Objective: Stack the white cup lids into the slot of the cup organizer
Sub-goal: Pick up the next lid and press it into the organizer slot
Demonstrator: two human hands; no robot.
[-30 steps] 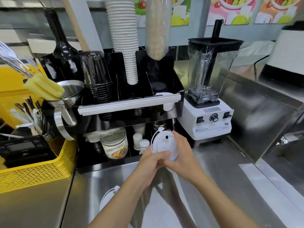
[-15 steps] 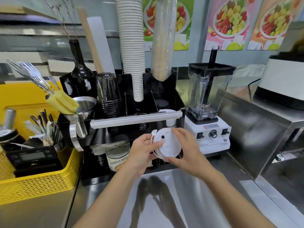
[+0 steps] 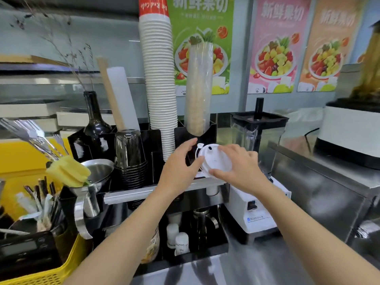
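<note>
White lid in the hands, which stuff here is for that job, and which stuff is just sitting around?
For the job:
white lid, held by both hands
left hand
right hand
black cup organizer

Just sitting around:
blender
stack of white paper cups
dark bottle
yellow sponge
metal funnel
yellow basket

Both hands hold one white cup lid (image 3: 216, 161) up in front of the black cup organizer (image 3: 209, 132). The left hand (image 3: 181, 167) grips the lid's left edge with the thumb; the right hand (image 3: 240, 167) pinches its right and lower rim. The lid is tilted, its top facing the camera. Behind it stand a tall stack of white paper cups (image 3: 160, 79) and a stack of clear cups (image 3: 198, 89). A blender (image 3: 259, 140) stands to the right on the steel worktop (image 3: 257, 264).
</note>
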